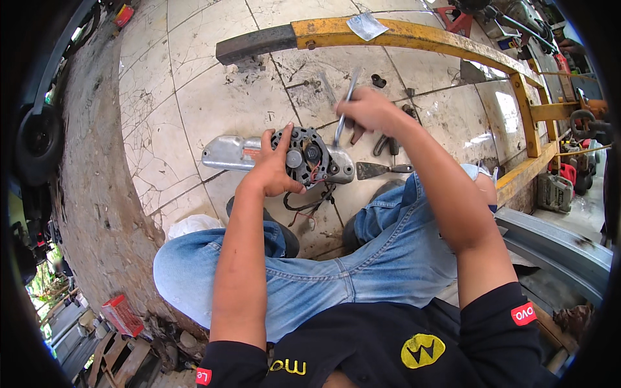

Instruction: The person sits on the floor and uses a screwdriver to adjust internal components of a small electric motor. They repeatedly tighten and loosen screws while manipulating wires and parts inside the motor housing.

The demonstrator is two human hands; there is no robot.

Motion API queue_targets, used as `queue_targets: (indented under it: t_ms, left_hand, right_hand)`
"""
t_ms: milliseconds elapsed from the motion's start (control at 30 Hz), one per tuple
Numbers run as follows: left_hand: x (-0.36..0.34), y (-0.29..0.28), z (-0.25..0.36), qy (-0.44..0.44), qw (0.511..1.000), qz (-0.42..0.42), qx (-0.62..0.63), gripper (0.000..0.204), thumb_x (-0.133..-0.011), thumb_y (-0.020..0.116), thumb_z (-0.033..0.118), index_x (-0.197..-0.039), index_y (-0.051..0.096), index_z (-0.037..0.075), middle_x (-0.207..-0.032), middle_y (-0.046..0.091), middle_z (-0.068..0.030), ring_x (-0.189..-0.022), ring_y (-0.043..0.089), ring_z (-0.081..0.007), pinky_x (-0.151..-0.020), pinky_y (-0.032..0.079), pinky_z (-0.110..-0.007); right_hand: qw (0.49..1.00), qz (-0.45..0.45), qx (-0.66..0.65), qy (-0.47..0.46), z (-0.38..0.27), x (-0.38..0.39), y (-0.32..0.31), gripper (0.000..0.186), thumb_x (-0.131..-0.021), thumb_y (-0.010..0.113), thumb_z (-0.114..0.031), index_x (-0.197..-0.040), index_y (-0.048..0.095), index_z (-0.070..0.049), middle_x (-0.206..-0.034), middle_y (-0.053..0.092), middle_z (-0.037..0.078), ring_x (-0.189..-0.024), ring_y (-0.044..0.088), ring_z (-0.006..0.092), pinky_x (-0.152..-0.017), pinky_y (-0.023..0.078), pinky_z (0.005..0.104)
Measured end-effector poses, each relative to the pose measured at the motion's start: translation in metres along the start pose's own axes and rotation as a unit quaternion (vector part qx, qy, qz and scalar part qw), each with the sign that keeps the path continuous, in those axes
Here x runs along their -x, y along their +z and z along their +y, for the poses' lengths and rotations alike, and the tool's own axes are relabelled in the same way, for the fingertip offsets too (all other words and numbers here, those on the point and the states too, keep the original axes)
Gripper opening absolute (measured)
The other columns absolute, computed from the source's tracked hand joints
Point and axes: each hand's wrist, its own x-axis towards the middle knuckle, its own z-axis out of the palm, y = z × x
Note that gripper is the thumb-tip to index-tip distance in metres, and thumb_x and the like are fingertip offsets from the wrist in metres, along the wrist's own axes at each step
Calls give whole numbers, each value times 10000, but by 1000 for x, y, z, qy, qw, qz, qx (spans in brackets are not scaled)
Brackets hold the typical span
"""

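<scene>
My left hand (pixel 276 161) grips a round dark slotted motor housing (pixel 310 155) with coloured wires, which sits on a long silver metal plate (pixel 218 155). Cables (pixel 304 210) hang below the housing onto the tiles. My right hand (pixel 365 110), slightly blurred, is closed on a long steel tool (pixel 339 132) that slants down beside the housing's right side; its lower tip is hard to make out. A flat scraper (pixel 371 171) lies right of the plate, and pliers (pixel 386 145) and small dark parts (pixel 378 81) lie behind my right hand.
A yellow steel frame (pixel 414 39) with a paper packet (pixel 367 26) spans the back and right. Jerry cans (pixel 556 194) stand at right, near a steel beam (pixel 556 246). My jean-clad legs are bent below the work. A red box (pixel 123 313) and scrap lie lower left.
</scene>
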Motion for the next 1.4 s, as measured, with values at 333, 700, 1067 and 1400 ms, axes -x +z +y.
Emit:
queue_targets:
  t_ms: [333, 700, 1067, 1400]
  left_hand:
    - [-1, -2, 3, -7, 1000, -18, -8, 1474, -459, 985, 200, -1618, 84, 331, -1633, 62, -228, -1390, 382, -513, -1173, 373, -496]
    - [-4, -3, 4, 2, 1000, -22, -13, 1473, -458, 985, 197, -1614, 84, 349, -1638, 50, -226, -1386, 378, -527, -1173, 372, -502]
    - [-1, -5, 9, -10, 1000, -14, -26, 1462, -448, 973, 183, -1612, 104, 352, -1636, 65, -220, -1371, 385, -543, -1169, 376, -507]
    - [-2, -7, 10, -9, 999, -23, -30, 1461, -440, 971, 179, -1612, 114, 348, -1638, 79, -218, -1389, 370, -529, -1178, 361, -507]
  right_hand:
    - [997, 42, -13, -63, 7, -4, -2, 298, -994, 609, -283, -988, 671, 8, -742, 691, 65, -612, 676, 141, -419, 463, 259]
    - [970, 153, 50, -183, 19, -20, 1, 304, -1002, 595, -274, -998, 659, 23, -745, 658, 78, -603, 645, 143, -475, 568, 312]
    - [973, 174, -24, -147, 17, -20, -7, 345, -999, 608, -314, -989, 670, 26, -733, 656, 48, -575, 644, 127, -517, 517, 298]
    - [983, 112, -33, -141, 16, -16, 10, 351, -1007, 589, -339, -1021, 641, 7, -766, 656, 54, -599, 650, 119, -429, 533, 312]
